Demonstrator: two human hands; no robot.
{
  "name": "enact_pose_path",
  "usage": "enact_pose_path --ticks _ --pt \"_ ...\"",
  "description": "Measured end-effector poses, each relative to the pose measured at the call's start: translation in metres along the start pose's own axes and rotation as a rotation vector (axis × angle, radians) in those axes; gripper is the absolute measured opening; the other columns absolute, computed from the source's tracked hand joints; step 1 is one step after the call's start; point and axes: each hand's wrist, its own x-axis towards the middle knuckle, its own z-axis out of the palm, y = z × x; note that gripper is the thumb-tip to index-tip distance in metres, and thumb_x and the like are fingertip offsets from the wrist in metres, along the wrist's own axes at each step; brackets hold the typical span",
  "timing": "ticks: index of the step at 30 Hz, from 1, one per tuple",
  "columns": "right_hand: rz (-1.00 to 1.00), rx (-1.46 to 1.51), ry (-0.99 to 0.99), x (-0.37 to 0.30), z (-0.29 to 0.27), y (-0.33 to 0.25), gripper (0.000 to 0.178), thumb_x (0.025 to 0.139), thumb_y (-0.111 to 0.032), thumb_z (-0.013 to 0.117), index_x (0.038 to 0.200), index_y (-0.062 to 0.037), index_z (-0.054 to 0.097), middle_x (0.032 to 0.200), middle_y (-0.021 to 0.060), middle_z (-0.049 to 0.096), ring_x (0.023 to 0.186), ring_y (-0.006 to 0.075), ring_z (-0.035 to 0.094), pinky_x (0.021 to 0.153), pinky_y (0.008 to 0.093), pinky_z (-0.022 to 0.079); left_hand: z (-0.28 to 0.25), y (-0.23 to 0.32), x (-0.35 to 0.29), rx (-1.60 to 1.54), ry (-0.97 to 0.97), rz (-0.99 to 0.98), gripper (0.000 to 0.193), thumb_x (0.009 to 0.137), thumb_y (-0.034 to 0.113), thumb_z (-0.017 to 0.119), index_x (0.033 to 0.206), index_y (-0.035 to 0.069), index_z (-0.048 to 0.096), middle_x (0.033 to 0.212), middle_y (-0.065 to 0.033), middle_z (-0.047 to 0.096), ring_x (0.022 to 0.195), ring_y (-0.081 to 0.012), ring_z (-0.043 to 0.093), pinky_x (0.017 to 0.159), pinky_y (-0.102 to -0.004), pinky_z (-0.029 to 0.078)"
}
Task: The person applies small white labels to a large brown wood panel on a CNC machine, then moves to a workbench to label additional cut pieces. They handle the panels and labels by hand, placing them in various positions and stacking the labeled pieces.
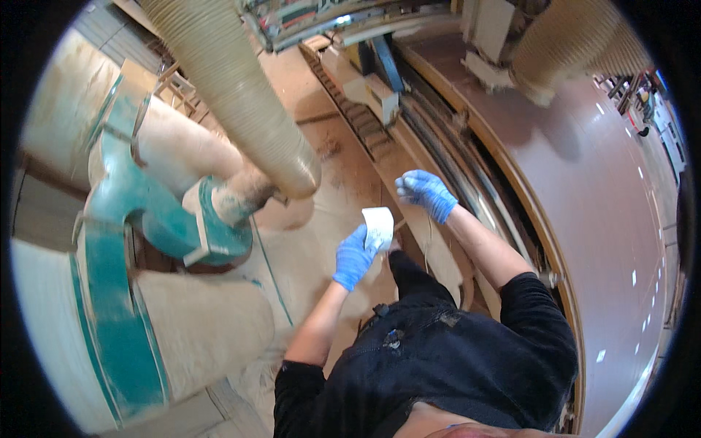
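Note:
My left hand [355, 258], in a blue glove, is closed on a small white curved piece [378, 228] that looks like paper or a label; dark marks show near its lower edge. The fingers behind it are partly hidden. Farther right and a little higher, my right hand [427, 194], also gloved in blue, has its fingers curled and pressed together beside the machine's rail. Whether anything small sits in those fingertips I cannot make out. The two hands are apart.
A ribbed dust hose [241, 95] hangs at upper left, beside green-and-beige extractor ducts [124, 197]. Along my right runs a machine bed with metal rails [467, 160] and a large brown panel [584, 212]. A cable chain [350, 109] lies along the dusty floor ahead.

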Motion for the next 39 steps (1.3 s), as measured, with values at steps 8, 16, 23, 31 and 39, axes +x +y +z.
enact_pose_path --ticks 8,16,23,31,39 --pt "-0.241 -0.190 0.063 0.233 -0.026 -0.172 0.033 0.084 -0.023 0.065 0.110 -0.0039 0.059 0.103 0.0082 0.064 0.092 0.0170 0.062 0.080 0.0292 0.049 -0.019 0.016 0.218 -0.424 0.047 0.027 0.039 0.086 0.014 0.061 0.119 -0.002 0.046 0.110 -0.0077 0.057 0.101 -0.0146 0.052 0.086 -0.0303 0.046" --pt "-0.232 -0.375 -0.292 0.232 0.017 -0.150 0.046 0.081 -0.010 0.065 0.124 -0.0018 0.052 0.111 0.0078 0.058 0.099 0.0144 0.054 0.088 0.0289 0.044 -0.020 0.039 0.344 -0.543 0.110 0.043 0.027 0.083 0.007 0.062 0.108 0.000 0.054 0.096 -0.0098 0.064 0.086 -0.0141 0.060 0.077 -0.0289 0.048" --pt "-0.269 -0.422 -0.066 0.244 0.001 -0.157 0.027 0.081 -0.008 0.065 0.106 0.0005 0.063 0.099 0.0072 0.063 0.092 0.0144 0.058 0.085 0.0284 0.046 -0.020 0.049 0.367 -0.412 -0.030 0.096 0.030 0.082 0.016 0.064 0.108 0.003 0.056 0.091 -0.0100 0.065 0.083 -0.0171 0.062 0.076 -0.0305 0.048" --pt "0.002 -0.261 0.161 0.271 0.009 -0.160 0.021 0.078 -0.011 0.069 0.096 -0.0002 0.064 0.089 0.0056 0.065 0.081 0.0131 0.058 0.077 0.0259 0.047 -0.036 -0.010 0.352 -0.148 -0.112 0.110 0.026 0.083 0.017 0.064 0.103 0.001 0.059 0.091 -0.0101 0.063 0.082 -0.0162 0.058 0.077 -0.0304 0.047" --pt "-0.383 -0.362 0.460 0.340 -0.021 -0.138 0.013 0.083 -0.009 0.063 0.093 -0.0020 0.064 0.086 0.0037 0.064 0.079 0.0130 0.056 0.072 0.0278 0.045 -0.086 -0.072 0.320 -0.453 -0.015 -0.089 0.024 0.085 0.010 0.063 0.105 -0.003 0.057 0.094 -0.0085 0.063 0.085 -0.0126 0.056 0.079 -0.0277 0.046"
